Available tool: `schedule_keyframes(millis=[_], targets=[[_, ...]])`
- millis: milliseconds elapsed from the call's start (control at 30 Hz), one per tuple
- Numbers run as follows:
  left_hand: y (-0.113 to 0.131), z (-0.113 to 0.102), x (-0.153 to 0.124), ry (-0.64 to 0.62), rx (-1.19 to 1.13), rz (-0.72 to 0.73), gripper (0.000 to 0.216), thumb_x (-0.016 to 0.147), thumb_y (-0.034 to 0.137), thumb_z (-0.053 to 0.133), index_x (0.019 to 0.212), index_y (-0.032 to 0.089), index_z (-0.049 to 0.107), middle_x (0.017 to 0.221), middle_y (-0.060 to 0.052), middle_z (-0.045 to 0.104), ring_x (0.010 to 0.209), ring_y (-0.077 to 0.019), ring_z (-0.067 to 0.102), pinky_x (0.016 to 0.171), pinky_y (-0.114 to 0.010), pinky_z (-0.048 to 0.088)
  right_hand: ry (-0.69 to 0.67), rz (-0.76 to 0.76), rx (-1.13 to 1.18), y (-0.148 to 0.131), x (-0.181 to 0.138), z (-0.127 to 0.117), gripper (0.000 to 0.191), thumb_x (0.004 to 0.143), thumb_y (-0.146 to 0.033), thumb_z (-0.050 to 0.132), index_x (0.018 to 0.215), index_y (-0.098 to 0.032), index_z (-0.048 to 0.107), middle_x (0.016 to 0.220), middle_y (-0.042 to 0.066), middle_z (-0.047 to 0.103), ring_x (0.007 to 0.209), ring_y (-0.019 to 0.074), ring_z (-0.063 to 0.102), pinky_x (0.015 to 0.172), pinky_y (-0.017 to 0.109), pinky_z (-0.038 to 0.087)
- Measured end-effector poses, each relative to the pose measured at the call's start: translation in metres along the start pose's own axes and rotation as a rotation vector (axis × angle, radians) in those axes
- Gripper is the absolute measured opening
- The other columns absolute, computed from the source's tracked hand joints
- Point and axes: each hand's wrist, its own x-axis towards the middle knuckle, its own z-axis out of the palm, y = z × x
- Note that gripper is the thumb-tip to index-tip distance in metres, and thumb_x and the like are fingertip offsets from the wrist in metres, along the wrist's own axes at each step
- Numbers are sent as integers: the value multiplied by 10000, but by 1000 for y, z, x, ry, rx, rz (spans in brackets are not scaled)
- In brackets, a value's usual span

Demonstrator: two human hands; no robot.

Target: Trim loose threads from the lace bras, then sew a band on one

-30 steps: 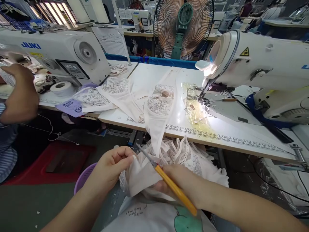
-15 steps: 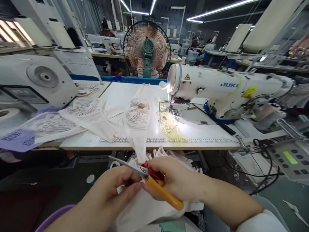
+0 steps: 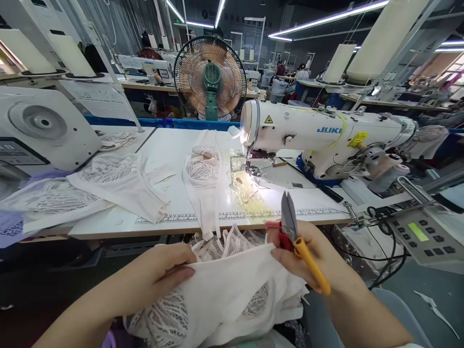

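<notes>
A white lace bra (image 3: 224, 285) is stretched between my two hands below the table's front edge. My left hand (image 3: 174, 268) pinches its upper edge between thumb and fingers. At the other end, my right hand (image 3: 300, 251) grips the bra's edge and also carries a pair of scissors (image 3: 289, 217) with red and orange handles. The scissor blades point up and look closed. More white lace straps and fabric bunch behind and under the held piece. Another lace bra piece (image 3: 203, 179) lies on the table, its lower end hanging over the front edge.
A JUKI sewing machine (image 3: 326, 130) stands on the white table (image 3: 174, 145), its lamp lit. More lace pieces (image 3: 108, 179) lie at the left, beside a second machine (image 3: 43, 125). A fan (image 3: 210, 77) stands behind. A control panel (image 3: 422, 234) juts out at the right.
My hands have moved apart, spreading the bra between them. The scissors have swung from pointing left to pointing up, away from my left hand. The view has shifted slightly.
</notes>
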Motion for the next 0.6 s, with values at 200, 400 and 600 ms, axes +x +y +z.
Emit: schedule_keyframes(millis=[200,400,600], targets=[[-4,-27,21,46,32,9,176,777,332,533,649,225,591,606,8,552,549,-149,505,500,-183,374,153,139,20,22,-4,-11,155,730,-270,551,651,-187,446,605,-18,392,569,110,365,515,233,317],[3,-21,19,67,77,47,210,796,354,512,650,223,588,577,12,551,508,-133,500,467,-177,360,156,199,-118,28,-9,-23,185,743,-290,551,654,-180,433,643,-15,398,588,106,350,518,230,308],[40,3,19,39,379,144,260,836,313,447,633,210,571,596,5,566,515,-136,505,458,-219,311,183,41,-307,10,3,-4,171,673,-253,650,661,-165,504,590,-43,356,543,83,317,487,200,290]])
